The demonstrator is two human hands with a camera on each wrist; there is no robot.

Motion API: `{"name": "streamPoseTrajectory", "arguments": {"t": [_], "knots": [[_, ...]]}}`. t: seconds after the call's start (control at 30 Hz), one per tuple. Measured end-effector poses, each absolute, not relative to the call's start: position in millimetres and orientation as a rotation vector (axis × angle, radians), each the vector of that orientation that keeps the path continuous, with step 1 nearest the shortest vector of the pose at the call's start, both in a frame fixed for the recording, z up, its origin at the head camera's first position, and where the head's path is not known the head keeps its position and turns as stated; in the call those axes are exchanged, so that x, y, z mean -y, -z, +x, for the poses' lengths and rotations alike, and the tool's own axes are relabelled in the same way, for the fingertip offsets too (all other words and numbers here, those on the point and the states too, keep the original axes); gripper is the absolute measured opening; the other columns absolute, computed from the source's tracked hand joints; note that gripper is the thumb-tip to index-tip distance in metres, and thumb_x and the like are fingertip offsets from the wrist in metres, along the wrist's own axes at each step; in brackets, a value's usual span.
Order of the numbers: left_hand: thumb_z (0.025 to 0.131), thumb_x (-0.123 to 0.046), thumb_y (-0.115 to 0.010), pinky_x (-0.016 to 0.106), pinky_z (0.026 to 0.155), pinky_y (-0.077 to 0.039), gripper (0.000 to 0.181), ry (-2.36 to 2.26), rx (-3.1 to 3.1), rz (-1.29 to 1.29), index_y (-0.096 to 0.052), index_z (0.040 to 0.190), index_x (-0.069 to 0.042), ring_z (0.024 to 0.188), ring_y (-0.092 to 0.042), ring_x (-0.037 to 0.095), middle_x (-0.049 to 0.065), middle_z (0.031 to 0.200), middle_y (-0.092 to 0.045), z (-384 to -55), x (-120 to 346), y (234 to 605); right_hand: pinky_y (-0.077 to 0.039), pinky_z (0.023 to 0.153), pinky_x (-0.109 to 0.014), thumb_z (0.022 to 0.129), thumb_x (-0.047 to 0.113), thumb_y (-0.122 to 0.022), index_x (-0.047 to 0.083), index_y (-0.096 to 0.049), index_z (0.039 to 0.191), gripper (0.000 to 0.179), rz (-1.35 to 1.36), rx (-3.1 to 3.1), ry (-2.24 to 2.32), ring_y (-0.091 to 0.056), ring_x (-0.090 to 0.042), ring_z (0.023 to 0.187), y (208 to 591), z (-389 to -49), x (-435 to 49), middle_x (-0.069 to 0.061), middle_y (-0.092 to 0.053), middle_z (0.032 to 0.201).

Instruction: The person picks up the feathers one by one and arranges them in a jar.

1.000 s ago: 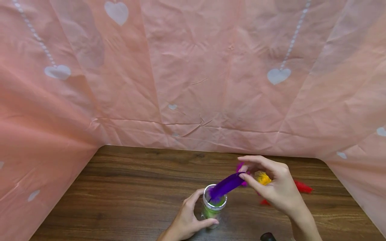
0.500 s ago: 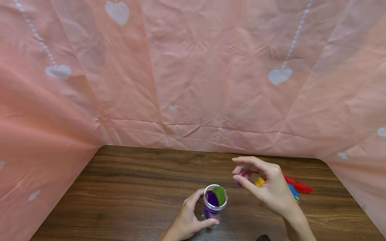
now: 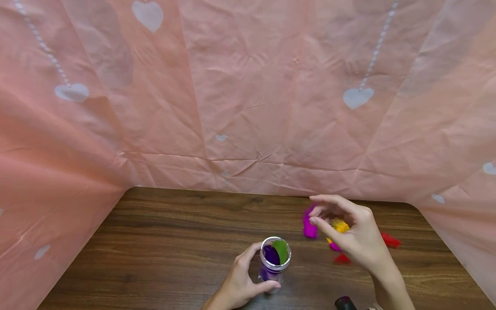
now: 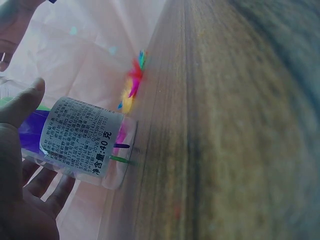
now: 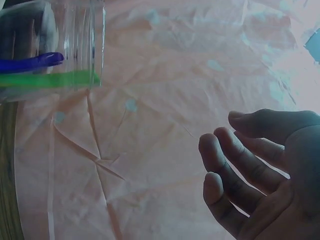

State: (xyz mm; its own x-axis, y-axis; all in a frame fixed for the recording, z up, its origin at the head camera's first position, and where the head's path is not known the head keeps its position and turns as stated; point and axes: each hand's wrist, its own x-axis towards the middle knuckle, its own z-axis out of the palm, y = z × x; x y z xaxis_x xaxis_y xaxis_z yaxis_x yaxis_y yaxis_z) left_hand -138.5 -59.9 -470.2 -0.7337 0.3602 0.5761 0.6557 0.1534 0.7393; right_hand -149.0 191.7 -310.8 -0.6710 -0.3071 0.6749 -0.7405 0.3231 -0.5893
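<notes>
My left hand (image 3: 246,280) grips a clear jar (image 3: 274,267) that stands upright and uncapped on the table, fingers behind it and thumb across the front. Inside are a purple feather (image 3: 271,255) and a green feather (image 3: 281,252), both below the rim in the head view. A printed white label (image 4: 80,137) wraps the jar's lower wall in the left wrist view. My right hand (image 3: 356,237) hovers to the right of the jar, fingers loosely curved and thumb apart, holding nothing. The right wrist view shows those fingers (image 5: 235,157) with nothing between them.
Beneath and beyond my right hand lie a magenta feather (image 3: 309,224), a yellow feather (image 3: 341,226) and red feathers (image 3: 391,240), partly hidden by it. A black object (image 3: 344,303) sits at the front edge of view. Pink heart-printed cloth (image 3: 248,86) encloses the wooden table (image 3: 174,241).
The purple feather, pinched by my right hand a second ago, has dropped into the jar. My right hand let go, moved slightly left, then back right and away from the jar. The left hand kept still.
</notes>
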Motion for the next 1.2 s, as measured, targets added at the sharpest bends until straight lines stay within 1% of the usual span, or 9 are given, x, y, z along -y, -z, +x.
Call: {"name": "streamPoseTrajectory", "arguments": {"t": [0.13,0.37,0.47,0.63,0.7,0.8,0.93,1.2], "knots": [[0.071,-0.014,-0.096,0.034,0.099,-0.053,0.08,1.542,2.138,-1.008,-0.055,0.14,-0.011,0.11,-0.066,0.016,0.003,0.121,-0.07,-139,60,472,-0.057,0.069,-0.018,0.083,-0.011,-0.08,0.002,-0.07,0.12,0.041,0.916,2.152,-1.316,-0.068,-0.01,0.075,313,-153,-195,-0.005,-0.074,0.088],[0.072,-0.014,-0.096,0.033,0.099,-0.053,0.08,1.528,2.129,-1.008,-0.055,0.14,-0.011,0.11,-0.066,0.016,0.003,0.12,-0.07,-139,60,471,-0.056,0.067,-0.018,0.078,-0.023,-0.076,0.001,-0.07,0.119,0.047,0.865,2.148,-1.319,-0.068,-0.01,0.074,317,-160,-201,-0.002,-0.073,0.087],[0.072,-0.014,-0.096,0.033,0.099,-0.053,0.079,1.526,2.133,-1.005,-0.055,0.139,-0.011,0.11,-0.066,0.016,0.002,0.12,-0.07,-139,60,471,-0.055,0.066,-0.018,0.081,-0.019,-0.076,0.0,-0.07,0.118,0.043,0.833,2.148,-1.346,-0.068,-0.011,0.073,320,-164,-203,-0.005,-0.073,0.087],[0.072,-0.014,-0.096,0.033,0.1,-0.052,0.078,1.549,2.148,-0.995,-0.056,0.139,-0.012,0.111,-0.066,0.015,0.001,0.12,-0.07,-140,60,472,-0.055,0.062,-0.02,0.089,-0.006,-0.077,0.001,-0.071,0.118,0.031,0.75,2.182,-1.389,-0.068,-0.013,0.073,327,-170,-206,-0.01,-0.073,0.087],[0.072,-0.014,-0.096,0.033,0.1,-0.052,0.078,1.551,2.149,-0.995,-0.056,0.139,-0.012,0.111,-0.066,0.015,0.001,0.121,-0.07,-139,59,473,-0.055,0.063,-0.02,0.089,-0.005,-0.078,0.002,-0.071,0.118,0.031,0.721,2.203,-1.379,-0.069,-0.012,0.073,329,-173,-207,-0.011,-0.074,0.087],[0.072,-0.014,-0.096,0.033,0.1,-0.052,0.078,1.555,2.144,-0.998,-0.055,0.14,-0.012,0.111,-0.066,0.015,0.001,0.121,-0.07,-140,60,474,-0.055,0.065,-0.018,0.086,-0.009,-0.078,0.002,-0.071,0.117,0.034,0.691,2.218,-1.344,-0.069,-0.009,0.074,331,-177,-207,-0.009,-0.074,0.087],[0.072,-0.013,-0.096,0.032,0.099,-0.053,0.079,1.568,2.136,-1.002,-0.055,0.14,-0.011,0.11,-0.066,0.016,0.002,0.121,-0.07,-139,59,472,-0.054,0.064,-0.015,0.082,-0.016,-0.078,0.001,-0.072,0.116,0.038,0.666,2.223,-1.306,-0.069,-0.005,0.073,336,-183,-208,-0.006,-0.075,0.085],[0.072,-0.012,-0.096,0.032,0.097,-0.054,0.079,1.552,2.119,-1.015,-0.055,0.14,-0.01,0.108,-0.067,0.017,0.004,0.119,-0.071,-139,60,471,-0.052,0.061,-0.014,0.081,-0.013,-0.08,0.0,-0.073,0.113,0.036,0.584,2.243,-1.246,-0.067,-0.002,0.069,346,-194,-213,-0.008,-0.075,0.083]]}}
